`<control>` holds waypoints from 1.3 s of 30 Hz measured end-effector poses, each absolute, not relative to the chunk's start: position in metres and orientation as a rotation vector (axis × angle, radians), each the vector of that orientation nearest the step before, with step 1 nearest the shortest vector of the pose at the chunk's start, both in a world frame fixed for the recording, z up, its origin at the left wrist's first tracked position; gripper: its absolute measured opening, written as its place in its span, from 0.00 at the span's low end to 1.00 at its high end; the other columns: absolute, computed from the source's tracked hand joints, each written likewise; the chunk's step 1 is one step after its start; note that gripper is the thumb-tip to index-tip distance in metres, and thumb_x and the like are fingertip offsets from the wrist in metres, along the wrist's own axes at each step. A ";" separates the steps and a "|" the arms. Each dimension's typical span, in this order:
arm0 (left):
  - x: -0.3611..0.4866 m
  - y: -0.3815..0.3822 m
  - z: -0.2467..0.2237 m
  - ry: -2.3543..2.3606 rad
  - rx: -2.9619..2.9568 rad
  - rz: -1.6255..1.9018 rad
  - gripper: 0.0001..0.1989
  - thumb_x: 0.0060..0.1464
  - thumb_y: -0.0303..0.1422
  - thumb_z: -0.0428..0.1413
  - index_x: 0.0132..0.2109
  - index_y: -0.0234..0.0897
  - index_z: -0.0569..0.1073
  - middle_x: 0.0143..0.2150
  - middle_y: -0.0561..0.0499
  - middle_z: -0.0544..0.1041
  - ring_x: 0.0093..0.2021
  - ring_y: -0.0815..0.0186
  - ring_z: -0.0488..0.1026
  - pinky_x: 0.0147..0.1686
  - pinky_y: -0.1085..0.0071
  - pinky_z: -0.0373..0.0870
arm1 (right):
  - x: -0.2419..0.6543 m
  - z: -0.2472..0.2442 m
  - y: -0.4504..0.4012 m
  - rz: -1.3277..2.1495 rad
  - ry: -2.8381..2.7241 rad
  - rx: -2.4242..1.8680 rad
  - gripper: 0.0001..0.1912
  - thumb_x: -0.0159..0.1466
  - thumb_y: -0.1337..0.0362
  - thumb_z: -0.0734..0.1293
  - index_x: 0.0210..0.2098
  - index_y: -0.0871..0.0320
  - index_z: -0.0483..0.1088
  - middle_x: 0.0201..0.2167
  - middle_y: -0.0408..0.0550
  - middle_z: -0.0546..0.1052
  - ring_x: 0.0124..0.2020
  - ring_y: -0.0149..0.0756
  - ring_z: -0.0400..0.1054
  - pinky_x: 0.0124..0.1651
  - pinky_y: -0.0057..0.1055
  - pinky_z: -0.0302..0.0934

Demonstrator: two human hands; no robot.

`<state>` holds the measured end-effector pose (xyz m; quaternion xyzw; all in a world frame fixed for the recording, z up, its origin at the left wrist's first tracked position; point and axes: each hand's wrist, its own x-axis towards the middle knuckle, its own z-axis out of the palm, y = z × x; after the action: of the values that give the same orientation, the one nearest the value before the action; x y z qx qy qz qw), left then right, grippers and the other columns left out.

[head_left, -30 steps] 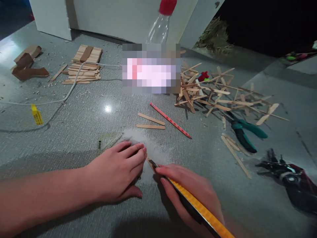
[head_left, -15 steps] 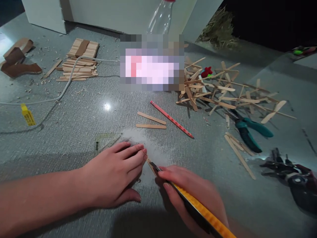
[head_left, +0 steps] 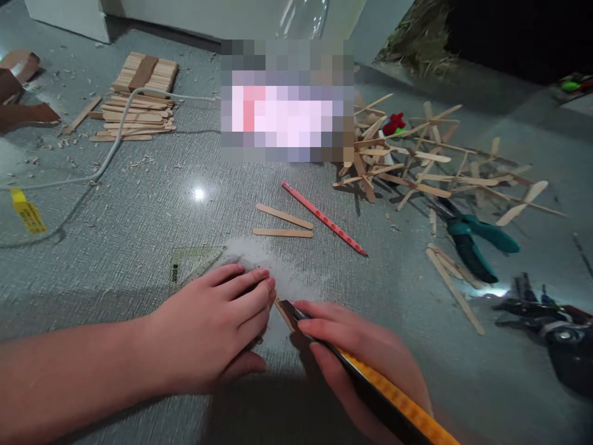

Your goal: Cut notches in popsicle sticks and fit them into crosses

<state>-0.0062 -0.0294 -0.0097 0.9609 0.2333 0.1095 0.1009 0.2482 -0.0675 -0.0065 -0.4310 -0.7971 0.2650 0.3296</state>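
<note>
A grey textured surface (head_left: pixel 115 247) fills most of the view, with a pale panel (head_left: pixel 185 18) behind it. The landmark is the pink pencil (head_left: pixel 324 219), lying diagonally near the middle.

To the right of the pencil spreads a tangle of crossed wooden sticks (head_left: pixel 433 157). Nearer than the pencil and to its left, the left hand (head_left: pixel 227 315) lies palm down, its grip open and its fingers laid out close together. Nearer than the pencil's tip, the right hand (head_left: pixel 375 346) has its grip closed around a yellow and black knife (head_left: pixel 396 395).

A banded bundle of sticks (head_left: pixel 162 77) sits beyond the pencil, far to its left, with a white cable (head_left: pixel 121 133) running over the loose ones below it. Teal-handled pliers (head_left: pixel 463 241) lie to the pencil's right. A clear set square (head_left: pixel 204 254) lies to its left, partly hidden by the left hand.

Two loose sticks (head_left: pixel 283 233) rest just left of the pencil. Nearer than these, a narrow wooden piece (head_left: pixel 283 313) shows between the left fingertips and the blade, which appears to touch it.
</note>
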 end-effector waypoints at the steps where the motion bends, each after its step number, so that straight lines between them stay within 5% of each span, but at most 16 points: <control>1: -0.006 -0.030 -0.010 0.687 2.843 0.325 0.30 0.69 0.48 0.54 0.62 0.24 0.73 0.65 0.37 0.76 0.66 0.46 0.72 0.64 0.50 0.64 | 0.248 -0.006 -0.067 0.695 -2.083 -1.135 0.15 0.66 0.73 0.65 0.47 0.48 0.73 0.46 0.45 0.86 0.44 0.37 0.84 0.49 0.30 0.79; 31: -0.004 -0.030 -0.014 0.687 2.890 0.394 0.27 0.70 0.45 0.54 0.60 0.24 0.75 0.64 0.39 0.78 0.64 0.48 0.73 0.63 0.52 0.68 | 0.250 -0.007 -0.071 0.619 -2.191 -1.173 0.12 0.68 0.73 0.66 0.46 0.53 0.75 0.46 0.48 0.86 0.44 0.36 0.84 0.54 0.30 0.76; 39: -0.002 -0.032 -0.012 0.699 2.931 0.397 0.32 0.64 0.49 0.61 0.59 0.22 0.76 0.63 0.36 0.77 0.64 0.46 0.74 0.63 0.52 0.70 | 0.238 0.000 -0.069 0.706 -2.114 -1.174 0.11 0.70 0.75 0.64 0.44 0.57 0.76 0.39 0.48 0.83 0.39 0.30 0.80 0.47 0.23 0.74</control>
<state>-0.0020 -0.0317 -0.0121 0.9631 0.2297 0.1304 0.0511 0.2375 -0.0695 -0.0003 -0.4438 -0.7988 0.2668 0.3063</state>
